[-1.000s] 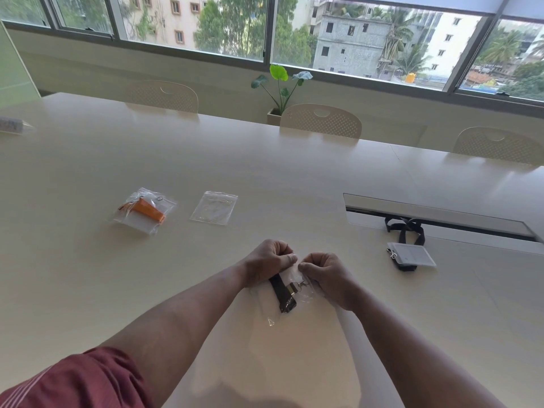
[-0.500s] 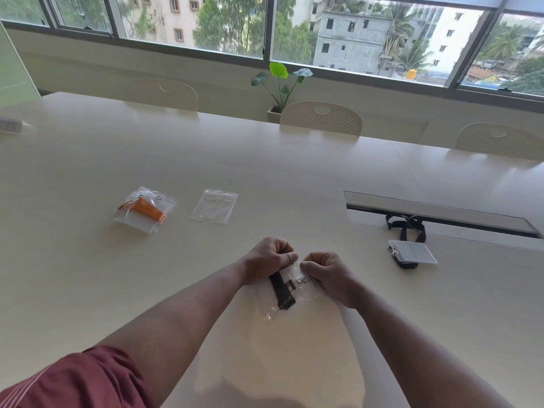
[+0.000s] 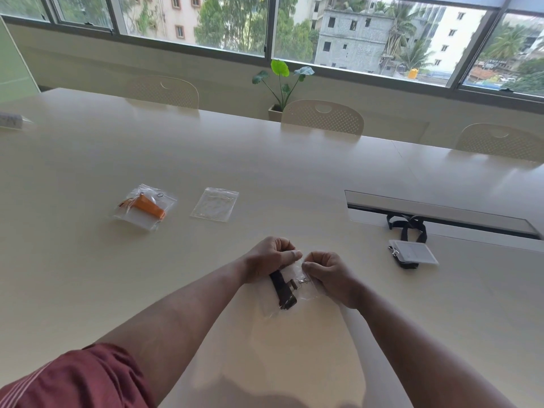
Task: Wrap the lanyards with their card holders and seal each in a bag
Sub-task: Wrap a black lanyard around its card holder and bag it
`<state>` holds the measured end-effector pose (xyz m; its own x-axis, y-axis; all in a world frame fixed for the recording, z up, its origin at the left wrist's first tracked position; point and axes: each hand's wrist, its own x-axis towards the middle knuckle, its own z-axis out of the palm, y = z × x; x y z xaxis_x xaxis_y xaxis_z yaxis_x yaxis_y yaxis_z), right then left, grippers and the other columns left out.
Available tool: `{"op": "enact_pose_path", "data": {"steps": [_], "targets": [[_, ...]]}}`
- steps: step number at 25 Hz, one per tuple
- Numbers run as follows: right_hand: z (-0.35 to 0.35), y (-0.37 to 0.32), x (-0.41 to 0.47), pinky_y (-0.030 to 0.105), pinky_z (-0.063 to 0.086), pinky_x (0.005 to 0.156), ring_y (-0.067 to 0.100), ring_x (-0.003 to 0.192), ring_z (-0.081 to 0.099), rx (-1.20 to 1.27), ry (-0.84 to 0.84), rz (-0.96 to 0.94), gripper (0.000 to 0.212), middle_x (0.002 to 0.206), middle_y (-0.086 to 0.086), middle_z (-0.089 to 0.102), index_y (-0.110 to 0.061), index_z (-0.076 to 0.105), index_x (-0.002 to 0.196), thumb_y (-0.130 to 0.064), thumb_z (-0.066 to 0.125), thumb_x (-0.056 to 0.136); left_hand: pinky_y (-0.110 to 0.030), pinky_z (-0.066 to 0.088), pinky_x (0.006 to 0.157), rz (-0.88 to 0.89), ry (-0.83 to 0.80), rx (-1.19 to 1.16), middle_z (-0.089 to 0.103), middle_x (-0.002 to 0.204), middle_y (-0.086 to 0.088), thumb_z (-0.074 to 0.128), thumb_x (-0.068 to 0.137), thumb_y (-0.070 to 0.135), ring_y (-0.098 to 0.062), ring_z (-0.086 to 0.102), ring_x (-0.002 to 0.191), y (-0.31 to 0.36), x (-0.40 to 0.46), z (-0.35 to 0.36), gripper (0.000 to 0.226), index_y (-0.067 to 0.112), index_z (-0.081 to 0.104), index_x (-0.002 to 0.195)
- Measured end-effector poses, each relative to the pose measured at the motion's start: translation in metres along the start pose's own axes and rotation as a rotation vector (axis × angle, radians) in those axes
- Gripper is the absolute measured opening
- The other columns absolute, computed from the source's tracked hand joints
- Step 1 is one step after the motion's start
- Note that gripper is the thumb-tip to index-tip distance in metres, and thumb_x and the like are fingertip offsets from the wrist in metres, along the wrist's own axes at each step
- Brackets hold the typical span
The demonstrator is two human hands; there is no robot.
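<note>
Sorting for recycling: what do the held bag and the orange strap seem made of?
The held bag looks like thin clear glossy plastic film: it wrinkles and the dark lanyard shows through. The orange strap looks like matte woven fabric, likely; its weave is too small to confirm.

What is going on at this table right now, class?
A person is pinching the top edge of a clear bag with the left hand and right hand; a wrapped dark lanyard sits inside. On the table, an orange lanyard's bag lies finished, beside an empty bag. A black lanyard with its card holder waits unbagged to the right.
</note>
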<state>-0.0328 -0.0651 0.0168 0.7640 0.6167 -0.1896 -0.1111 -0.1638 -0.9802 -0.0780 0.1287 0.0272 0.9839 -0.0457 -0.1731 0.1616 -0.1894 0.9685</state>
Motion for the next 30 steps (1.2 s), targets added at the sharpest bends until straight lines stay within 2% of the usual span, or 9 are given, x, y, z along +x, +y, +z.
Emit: {"op": "enact_pose_path", "data": {"steps": [2, 5, 8, 13, 17, 20, 24, 27, 30], "targets": [[0.0001, -0.0004, -0.0001, 0.021, 0.025, 0.04, 0.009, 0.043, 0.032, -0.008, 0.007, -0.01, 0.028, 0.055, 0.001, 0.043, -0.012, 0.06, 0.073, -0.003, 0.056, 0.099, -0.025, 0.046, 0.058, -0.012, -0.045, 0.012, 0.062, 0.071, 0.002, 0.076, 0.092, 0.03, -0.012, 0.055, 0.063, 0.003, -0.0002, -0.003, 0.019, 0.012, 0.07, 0.088], [0.0014, -0.0012, -0.001, 0.02, 0.025, 0.039, 0.008, 0.041, 0.031, -0.017, 0.012, -0.013, 0.026, 0.052, -0.001, 0.043, -0.011, 0.06, 0.075, -0.004, 0.056, 0.1, -0.025, 0.048, 0.059, -0.031, -0.088, 0.047, 0.064, 0.072, 0.003, 0.076, 0.092, 0.024, -0.011, 0.057, 0.065, 0.0066, 0.0004, -0.0056, 0.013, 0.014, 0.071, 0.086], [0.0044, -0.003, -0.0022, 0.019, 0.025, 0.038, 0.008, 0.039, 0.032, -0.034, 0.015, -0.013, 0.024, 0.05, -0.002, 0.045, -0.009, 0.06, 0.075, -0.003, 0.058, 0.099, -0.026, 0.045, 0.061, -0.044, -0.092, 0.067, 0.06, 0.071, -0.001, 0.073, 0.094, 0.017, -0.013, 0.053, 0.064, 0.0088, 0.001, -0.0061, 0.013, 0.012, 0.069, 0.082], [0.0043, -0.0051, -0.0023, 0.02, 0.025, 0.038, 0.008, 0.039, 0.032, -0.036, 0.006, -0.008, 0.024, 0.05, 0.0, 0.044, -0.01, 0.061, 0.075, -0.004, 0.059, 0.098, -0.029, 0.045, 0.064, -0.035, -0.088, 0.009, 0.058, 0.078, -0.011, 0.068, 0.096, 0.014, -0.02, 0.053, 0.068, 0.01, -0.0023, -0.0035, 0.011, 0.006, 0.068, 0.089], [0.0044, -0.0042, -0.0006, 0.023, 0.025, 0.043, 0.011, 0.041, 0.033, -0.01, -0.006, -0.001, 0.012, 0.05, 0.002, 0.046, -0.009, 0.062, 0.074, -0.013, 0.063, 0.085, -0.026, 0.045, 0.06, -0.033, -0.075, -0.045, 0.058, 0.072, -0.005, 0.066, 0.098, 0.011, -0.015, 0.052, 0.062, 0.01, -0.0034, -0.0016, 0.015, 0.009, 0.065, 0.083], [0.0024, -0.0018, 0.0014, 0.029, 0.021, 0.047, 0.014, 0.045, 0.032, -0.022, -0.01, 0.008, 0.012, 0.053, 0.005, 0.045, -0.006, 0.062, 0.075, -0.016, 0.063, 0.081, -0.025, 0.046, 0.057, -0.043, -0.075, -0.074, 0.058, 0.071, -0.005, 0.066, 0.097, 0.009, -0.014, 0.053, 0.059, 0.0082, -0.0022, -0.0011, 0.014, 0.008, 0.065, 0.083], [0.0019, -0.0006, 0.0012, 0.033, 0.019, 0.051, 0.016, 0.049, 0.032, 0.006, -0.017, 0.015, 0.011, 0.058, 0.008, 0.044, -0.011, 0.063, 0.07, -0.015, 0.064, 0.081, -0.023, 0.047, 0.053, -0.084, -0.098, -0.197, 0.06, 0.065, -0.005, 0.065, 0.095, 0.003, -0.013, 0.056, 0.054, 0.0071, 0.0012, -0.002, 0.016, 0.006, 0.066, 0.079], [0.002, -0.0036, -0.0001, 0.033, 0.02, 0.055, 0.017, 0.055, 0.032, 0.024, -0.025, 0.024, 0.01, 0.065, 0.011, 0.043, -0.008, 0.063, 0.073, -0.013, 0.064, 0.082, -0.024, 0.049, 0.054, -0.088, -0.085, -0.255, 0.062, 0.068, -0.01, 0.065, 0.095, 0.003, -0.016, 0.058, 0.055, 0.0054, 0.0034, -0.0011, 0.015, 0.002, 0.068, 0.081], [0.0006, -0.0061, -0.0018, 0.033, 0.018, 0.054, 0.016, 0.05, 0.031, 0.035, -0.043, 0.03, 0.02, 0.057, 0.007, 0.043, -0.007, 0.061, 0.071, 0.0, 0.06, 0.091, -0.026, 0.047, 0.056, -0.079, -0.069, -0.253, 0.06, 0.072, -0.012, 0.065, 0.095, 0.004, -0.019, 0.054, 0.058, 0.0024, 0.0039, -0.0002, 0.014, 0.002, 0.069, 0.083]]}}
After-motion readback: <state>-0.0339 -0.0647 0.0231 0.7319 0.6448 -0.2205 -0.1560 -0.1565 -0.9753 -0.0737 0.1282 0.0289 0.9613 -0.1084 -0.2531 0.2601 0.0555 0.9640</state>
